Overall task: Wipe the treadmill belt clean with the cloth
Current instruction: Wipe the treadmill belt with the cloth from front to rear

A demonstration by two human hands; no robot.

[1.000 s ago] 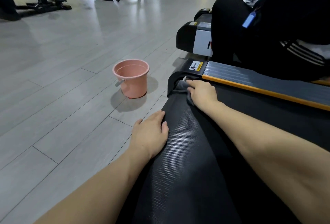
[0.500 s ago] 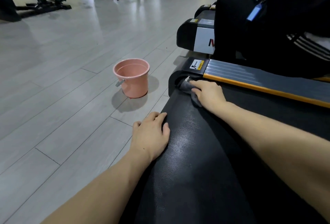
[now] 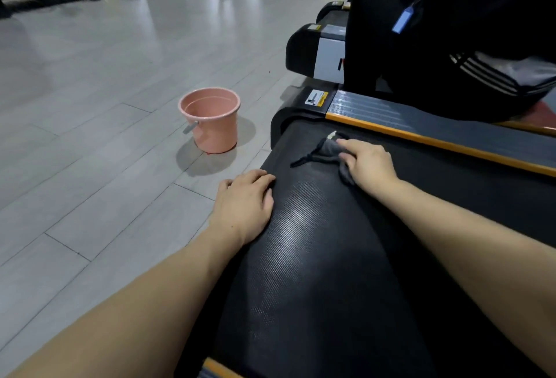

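Observation:
The black textured treadmill belt (image 3: 316, 257) runs from the bottom of the view up to the rear end cap. A dark grey cloth (image 3: 326, 149) lies bunched on the belt near that end. My right hand (image 3: 368, 164) presses down on the cloth with its fingers laid flat over it. My left hand (image 3: 243, 203) rests flat on the belt's left edge, fingers relaxed, holding nothing.
A pink bucket (image 3: 210, 120) stands on the grey tiled floor left of the treadmill. The treadmill's grey side rail with an orange stripe (image 3: 436, 124) runs along the right. A person in black (image 3: 451, 31) crouches by the neighbouring treadmill (image 3: 316, 49). Gym machines stand far back.
My right hand has slid the cloth from the belt's far left corner toward the right and slightly nearer. My left hand has stayed on the belt's edge.

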